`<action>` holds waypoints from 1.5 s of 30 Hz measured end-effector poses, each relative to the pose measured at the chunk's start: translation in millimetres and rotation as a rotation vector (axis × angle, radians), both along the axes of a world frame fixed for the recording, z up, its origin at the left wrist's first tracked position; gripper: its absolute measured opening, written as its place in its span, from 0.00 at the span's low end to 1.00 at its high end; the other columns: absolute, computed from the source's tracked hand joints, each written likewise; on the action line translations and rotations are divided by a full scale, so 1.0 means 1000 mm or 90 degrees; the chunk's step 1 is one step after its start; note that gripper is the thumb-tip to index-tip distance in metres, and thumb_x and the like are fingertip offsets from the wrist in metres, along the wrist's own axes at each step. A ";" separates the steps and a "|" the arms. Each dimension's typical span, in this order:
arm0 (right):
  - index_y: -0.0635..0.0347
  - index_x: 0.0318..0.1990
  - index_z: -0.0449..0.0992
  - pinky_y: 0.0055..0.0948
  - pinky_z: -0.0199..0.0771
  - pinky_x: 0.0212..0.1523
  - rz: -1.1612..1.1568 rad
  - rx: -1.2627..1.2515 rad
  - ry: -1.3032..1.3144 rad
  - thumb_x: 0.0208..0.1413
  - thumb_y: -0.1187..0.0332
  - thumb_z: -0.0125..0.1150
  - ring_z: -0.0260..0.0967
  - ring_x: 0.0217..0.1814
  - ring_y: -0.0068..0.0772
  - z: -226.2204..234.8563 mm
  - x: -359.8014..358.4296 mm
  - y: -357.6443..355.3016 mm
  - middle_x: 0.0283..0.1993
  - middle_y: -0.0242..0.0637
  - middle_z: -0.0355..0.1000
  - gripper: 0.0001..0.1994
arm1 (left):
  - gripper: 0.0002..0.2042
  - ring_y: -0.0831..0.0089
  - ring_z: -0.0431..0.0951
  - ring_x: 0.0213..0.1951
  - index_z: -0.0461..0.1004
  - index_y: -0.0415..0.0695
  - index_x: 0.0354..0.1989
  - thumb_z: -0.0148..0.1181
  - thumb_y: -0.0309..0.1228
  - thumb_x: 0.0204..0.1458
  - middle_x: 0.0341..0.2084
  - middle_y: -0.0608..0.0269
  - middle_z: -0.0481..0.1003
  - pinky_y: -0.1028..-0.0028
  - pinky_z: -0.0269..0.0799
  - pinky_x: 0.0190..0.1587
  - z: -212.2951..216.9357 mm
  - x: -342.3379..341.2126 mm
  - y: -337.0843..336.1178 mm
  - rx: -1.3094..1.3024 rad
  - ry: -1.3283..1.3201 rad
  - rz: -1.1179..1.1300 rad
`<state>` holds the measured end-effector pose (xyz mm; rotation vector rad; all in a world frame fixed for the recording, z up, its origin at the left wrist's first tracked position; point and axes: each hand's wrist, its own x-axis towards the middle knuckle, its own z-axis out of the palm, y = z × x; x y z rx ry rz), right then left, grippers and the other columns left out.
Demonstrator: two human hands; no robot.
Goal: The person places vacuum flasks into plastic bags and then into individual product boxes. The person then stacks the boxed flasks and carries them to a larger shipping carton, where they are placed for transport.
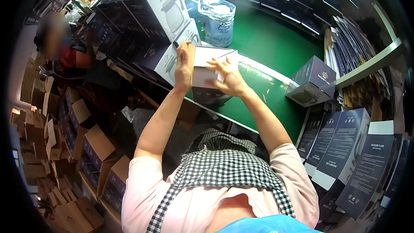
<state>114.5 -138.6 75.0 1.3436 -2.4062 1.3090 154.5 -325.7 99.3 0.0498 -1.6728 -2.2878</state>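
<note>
A white and dark carton (209, 56) stands at the near edge of the green worktop (271, 99), in front of me. My left hand (183, 70) lies along its left side with the fingers stretched upward, against a brown inner face of cardboard. Over the carton's right part is my right hand (228, 77), its fingers spread and partly smeared by motion. The inside of the carton cannot be made out. Just beyond it stands a flask wrapped in a clear plastic bag (217, 23).
Printed cartons (172, 13) are stacked on the left. One closed carton (311, 82) sits on the worktop's right side, beside upright flat cardboard (351, 51). More printed cartons (340, 142) fill the lower right. A co-worker (79, 60) is at the left, near open brown boxes (97, 142).
</note>
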 end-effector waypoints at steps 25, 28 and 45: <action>0.58 0.74 0.27 0.38 0.61 0.68 -0.384 -0.593 -0.181 0.42 0.67 0.80 0.45 0.74 0.43 -0.017 0.031 0.116 0.76 0.59 0.33 0.64 | 0.36 0.65 0.70 0.54 0.55 0.46 0.70 0.51 0.21 0.47 0.57 0.52 0.68 0.72 0.70 0.52 0.006 -0.037 -0.014 -0.242 -0.174 -0.416; 0.59 0.74 0.28 0.42 0.56 0.69 -0.476 -0.387 -0.116 0.37 0.71 0.81 0.44 0.76 0.48 -0.044 0.045 0.144 0.77 0.53 0.33 0.66 | 0.39 0.60 0.73 0.54 0.57 0.44 0.68 0.47 0.09 0.40 0.54 0.50 0.71 0.67 0.70 0.55 -0.099 -0.076 0.034 -0.387 -0.068 -0.480; 0.42 0.64 0.63 0.67 0.60 0.64 -0.548 0.214 0.241 0.50 0.62 0.72 0.44 0.73 0.73 -0.053 0.073 0.138 0.73 0.59 0.41 0.33 | 0.42 0.43 0.62 0.63 0.55 0.32 0.64 0.67 0.24 0.37 0.59 0.30 0.61 0.64 0.60 0.66 -0.238 -0.417 -0.103 -0.609 -0.195 0.175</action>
